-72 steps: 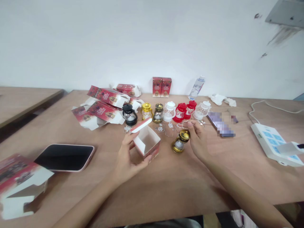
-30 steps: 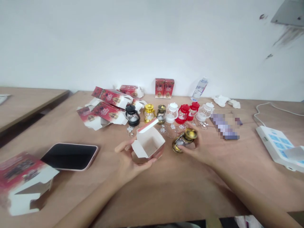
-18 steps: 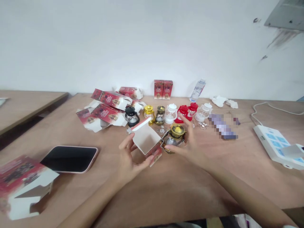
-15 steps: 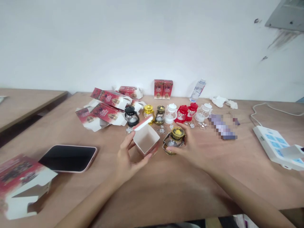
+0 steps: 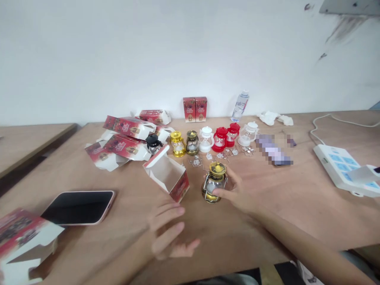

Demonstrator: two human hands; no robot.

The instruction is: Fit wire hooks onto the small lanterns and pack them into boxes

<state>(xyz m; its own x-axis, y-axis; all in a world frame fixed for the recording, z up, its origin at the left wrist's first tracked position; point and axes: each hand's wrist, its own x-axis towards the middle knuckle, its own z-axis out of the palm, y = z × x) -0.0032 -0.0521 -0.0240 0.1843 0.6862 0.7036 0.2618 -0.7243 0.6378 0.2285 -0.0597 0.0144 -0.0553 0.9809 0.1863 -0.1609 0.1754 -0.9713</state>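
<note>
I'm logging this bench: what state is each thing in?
Front lantern: upright, in right hand's grip
Left hand: open, empty
Box beside it: open
Lantern row: standing
Paired boxes: closed, standing
Piled boxes: flaps open
Pink-edged phone: screen dark
Bottle: capped
Power strip: adapter plugged in

And here's a pale, plain wall (image 5: pixel 148 55) rising beyond both hands, smooth across the middle. Look up, far beyond the right hand (image 5: pixel 242 196), there's a grey panel (image 5: pixel 353 7) cut by the view's edge, with dark scuffs (image 5: pixel 346 27) just beneath! Under the hands, a brown wooden tabletop (image 5: pixel 291 178) runs to the wall. Out left of the left hand (image 5: pixel 170 229), another wooden table (image 5: pixel 29 142), across a dark gap (image 5: pixel 18 178). Soft, even light throughout.
</note>
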